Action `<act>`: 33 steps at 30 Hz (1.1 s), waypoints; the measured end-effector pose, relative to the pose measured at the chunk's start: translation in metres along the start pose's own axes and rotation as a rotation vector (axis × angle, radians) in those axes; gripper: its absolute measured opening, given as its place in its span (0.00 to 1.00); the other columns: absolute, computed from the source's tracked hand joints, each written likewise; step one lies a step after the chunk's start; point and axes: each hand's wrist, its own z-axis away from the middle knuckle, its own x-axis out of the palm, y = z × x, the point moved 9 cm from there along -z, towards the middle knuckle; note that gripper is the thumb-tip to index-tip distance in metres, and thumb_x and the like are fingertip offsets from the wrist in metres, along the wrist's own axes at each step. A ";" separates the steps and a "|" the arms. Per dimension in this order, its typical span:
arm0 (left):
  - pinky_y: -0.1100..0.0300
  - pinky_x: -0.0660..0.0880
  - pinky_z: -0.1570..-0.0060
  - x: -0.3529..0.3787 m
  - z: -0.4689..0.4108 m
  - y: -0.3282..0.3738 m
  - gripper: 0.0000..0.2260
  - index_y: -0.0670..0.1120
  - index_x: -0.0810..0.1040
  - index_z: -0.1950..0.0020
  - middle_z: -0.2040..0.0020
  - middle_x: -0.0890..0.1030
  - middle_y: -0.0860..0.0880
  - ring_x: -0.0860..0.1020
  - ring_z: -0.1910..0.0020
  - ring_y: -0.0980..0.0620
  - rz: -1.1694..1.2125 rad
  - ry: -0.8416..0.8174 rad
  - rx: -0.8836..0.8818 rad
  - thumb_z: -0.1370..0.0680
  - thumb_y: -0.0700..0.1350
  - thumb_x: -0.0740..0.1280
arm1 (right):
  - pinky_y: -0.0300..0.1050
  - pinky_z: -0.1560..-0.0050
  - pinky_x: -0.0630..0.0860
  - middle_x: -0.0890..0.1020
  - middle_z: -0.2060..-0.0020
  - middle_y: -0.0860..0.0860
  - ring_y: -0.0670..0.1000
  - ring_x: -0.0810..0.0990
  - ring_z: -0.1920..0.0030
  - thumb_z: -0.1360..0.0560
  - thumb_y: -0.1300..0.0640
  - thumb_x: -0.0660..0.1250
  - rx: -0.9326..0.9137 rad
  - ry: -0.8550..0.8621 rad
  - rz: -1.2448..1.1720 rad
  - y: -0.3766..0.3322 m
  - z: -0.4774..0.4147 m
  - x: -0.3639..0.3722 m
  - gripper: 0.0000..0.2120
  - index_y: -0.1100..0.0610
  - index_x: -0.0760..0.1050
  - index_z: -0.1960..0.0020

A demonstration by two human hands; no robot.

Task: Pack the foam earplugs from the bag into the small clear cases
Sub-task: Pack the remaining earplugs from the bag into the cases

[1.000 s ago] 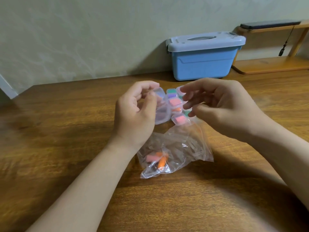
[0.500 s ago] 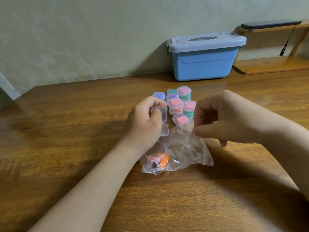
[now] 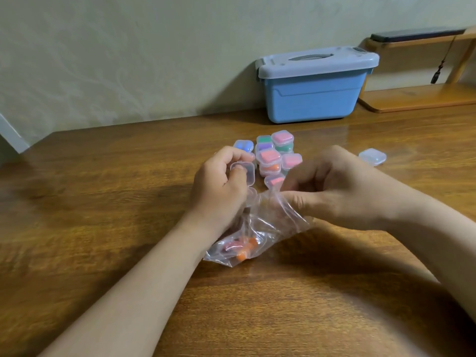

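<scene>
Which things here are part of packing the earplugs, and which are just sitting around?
Job: plastic bag, pinched by right hand; orange earplugs inside; open clear case in left hand; filled cases; spare clear case.
Lying about: blue storage box, wooden shelf.

Mouth of bag (image 3: 260,228) hidden behind right hand (image 3: 334,186), case (image 3: 244,173) partly covered by left hand (image 3: 219,189), earplugs (image 3: 244,249) blurred through plastic, shelf (image 3: 425,96) cut off at right edge
</scene>
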 end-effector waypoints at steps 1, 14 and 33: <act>0.66 0.78 0.57 -0.001 -0.001 -0.001 0.11 0.51 0.80 0.52 0.57 0.81 0.56 0.79 0.54 0.61 -0.003 0.008 0.004 0.19 0.37 0.63 | 0.34 0.72 0.63 0.69 0.76 0.43 0.40 0.64 0.73 0.22 0.53 0.70 -0.036 -0.044 -0.024 -0.003 0.000 0.005 0.18 0.50 0.76 0.71; 0.64 0.76 0.62 -0.001 -0.001 -0.002 0.16 0.55 0.78 0.57 0.59 0.81 0.55 0.78 0.59 0.59 0.032 0.057 0.029 0.21 0.35 0.61 | 0.35 0.65 0.71 0.82 0.63 0.46 0.47 0.79 0.64 0.26 0.54 0.75 -0.104 -0.283 0.071 -0.005 0.001 0.046 0.07 0.53 0.82 0.61; 0.36 0.81 0.57 -0.001 -0.007 -0.019 0.11 0.55 0.79 0.57 0.66 0.81 0.56 0.82 0.60 0.44 0.035 0.094 -0.066 0.27 0.40 0.61 | 0.49 0.70 0.66 0.73 0.69 0.50 0.51 0.68 0.71 0.27 0.64 0.69 -0.346 -0.141 0.390 -0.027 -0.002 0.066 0.15 0.58 0.70 0.70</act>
